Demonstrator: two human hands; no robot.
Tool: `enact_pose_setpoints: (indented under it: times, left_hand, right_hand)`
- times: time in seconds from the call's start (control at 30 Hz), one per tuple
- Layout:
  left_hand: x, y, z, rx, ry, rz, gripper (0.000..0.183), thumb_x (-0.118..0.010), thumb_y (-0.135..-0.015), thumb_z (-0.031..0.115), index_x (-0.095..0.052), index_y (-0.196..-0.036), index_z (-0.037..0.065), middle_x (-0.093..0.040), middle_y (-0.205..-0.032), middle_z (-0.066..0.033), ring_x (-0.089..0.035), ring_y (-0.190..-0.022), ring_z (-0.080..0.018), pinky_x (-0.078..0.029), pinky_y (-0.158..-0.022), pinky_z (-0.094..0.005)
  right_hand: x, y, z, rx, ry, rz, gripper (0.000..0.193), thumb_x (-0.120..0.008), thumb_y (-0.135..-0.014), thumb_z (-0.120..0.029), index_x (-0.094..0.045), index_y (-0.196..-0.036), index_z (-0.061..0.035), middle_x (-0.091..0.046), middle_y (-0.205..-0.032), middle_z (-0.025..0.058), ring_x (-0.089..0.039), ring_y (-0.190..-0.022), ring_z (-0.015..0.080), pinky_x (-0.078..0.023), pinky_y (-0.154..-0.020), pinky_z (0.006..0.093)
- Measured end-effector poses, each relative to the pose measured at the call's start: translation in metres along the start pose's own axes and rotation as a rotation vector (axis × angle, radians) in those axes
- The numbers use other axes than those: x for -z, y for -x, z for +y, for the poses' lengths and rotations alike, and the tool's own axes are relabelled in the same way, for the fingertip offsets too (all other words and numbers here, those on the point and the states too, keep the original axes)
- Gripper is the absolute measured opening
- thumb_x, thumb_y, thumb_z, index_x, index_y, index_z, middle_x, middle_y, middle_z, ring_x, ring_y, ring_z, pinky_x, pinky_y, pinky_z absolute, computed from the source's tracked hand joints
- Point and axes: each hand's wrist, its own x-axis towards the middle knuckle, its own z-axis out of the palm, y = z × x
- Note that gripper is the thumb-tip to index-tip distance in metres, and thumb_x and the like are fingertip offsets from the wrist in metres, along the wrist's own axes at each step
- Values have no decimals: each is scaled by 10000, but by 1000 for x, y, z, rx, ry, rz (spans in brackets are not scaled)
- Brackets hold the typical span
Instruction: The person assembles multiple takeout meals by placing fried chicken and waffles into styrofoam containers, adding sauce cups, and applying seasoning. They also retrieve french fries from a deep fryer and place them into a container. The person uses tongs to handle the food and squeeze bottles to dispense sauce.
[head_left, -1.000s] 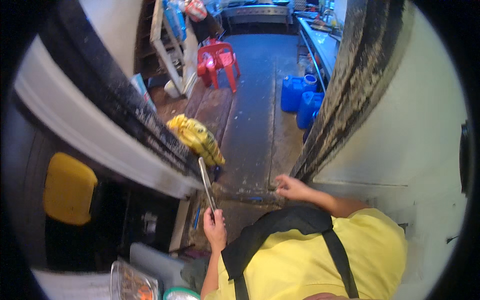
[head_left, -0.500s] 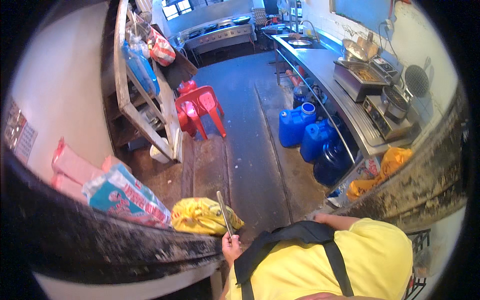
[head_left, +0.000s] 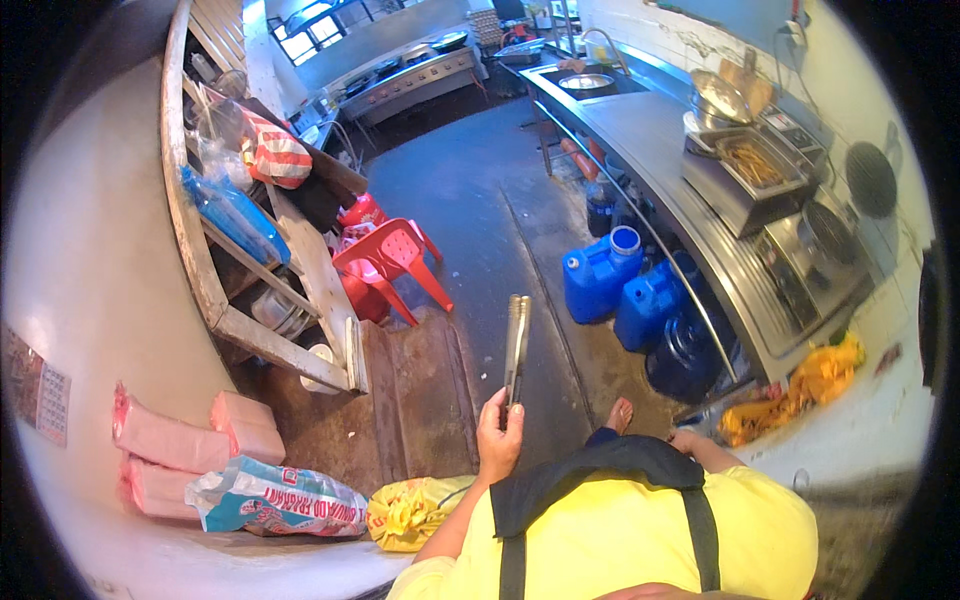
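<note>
Evidently, the left hand has its fingers and thumb wrapped around the near end of a pair of metal tongs. The tongs point forward over the floor, their two arms lying close together, and touch nothing but that hand. The right hand is low beside the black apron, partly hidden by it; whether it holds anything, I cannot tell.

Just ahead of the apron, a bare foot shows, so the step in hand looks to be carrying the tongs on foot. The next move calls for keeping them gripped and clear of the things on both sides.

On the right, blue jugs stand near the steel counter, which bears a fryer-like unit with long brown pieces in its tray. A yellow-orange bag lies near the counter's close end. On the left are a yellow sack, a white and teal sack and pink packs. Beyond them stand a red chair beside a wooden shelf, and a stove at the far end.
</note>
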Motion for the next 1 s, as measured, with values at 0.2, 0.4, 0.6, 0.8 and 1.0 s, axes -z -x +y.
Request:
enact_pose_setpoints:
  times: [0.2,0.4,0.6,0.8,1.0]
  left_hand:
    - [-84,-109,6,-104,-273,-137,388,-620,-894,207,-561,-1224,12,-602,-999,-154,-613,-853,-252,-486,-782,-339]
    - [-174,-241,45,-307,-220,-261,371,-597,-906,167,-545,-1243,22,-594,-1020,-163,-587,-929,-301,-474,-812,-368]
    - [-258,-392,94,-628,-380,-443,395,-604,-904,116,-539,-1285,32,-577,-976,-170,-579,-875,-320,-478,-770,-377]
    - [-430,-511,220,-1134,-383,-693,326,-636,-880,191,-606,-1181,70,-595,-865,-168,-608,-790,-370,-501,-687,-432]
    - [-607,-528,310,-1268,-1033,-1042,280,-618,-822,253,-701,-983,39,-682,-954,-196,-655,-895,-377,-522,-772,-452]
  right_hand:
    - [98,-63,17,-80,-116,51,525,-615,-841,-441,-612,-1171,-34,-624,-1179,204,-589,-1089,366,-457,-937,427]
    - [164,-49,22,-220,-412,302,514,-611,-849,-433,-612,-1169,-32,-627,-1172,201,-593,-1079,359,-460,-929,425]
    - [133,-11,16,-532,-719,446,503,-606,-857,-424,-611,-1168,-29,-630,-1165,198,-597,-1069,353,-462,-921,423]
    - [49,19,-45,-858,-943,351,492,-601,-865,-416,-611,-1166,-27,-633,-1159,194,-601,-1059,346,-465,-913,421]
    - [64,-13,-111,-853,-1108,429,481,-596,-873,-408,-610,-1165,-25,-636,-1152,191,-606,-1049,339,-467,-905,418]
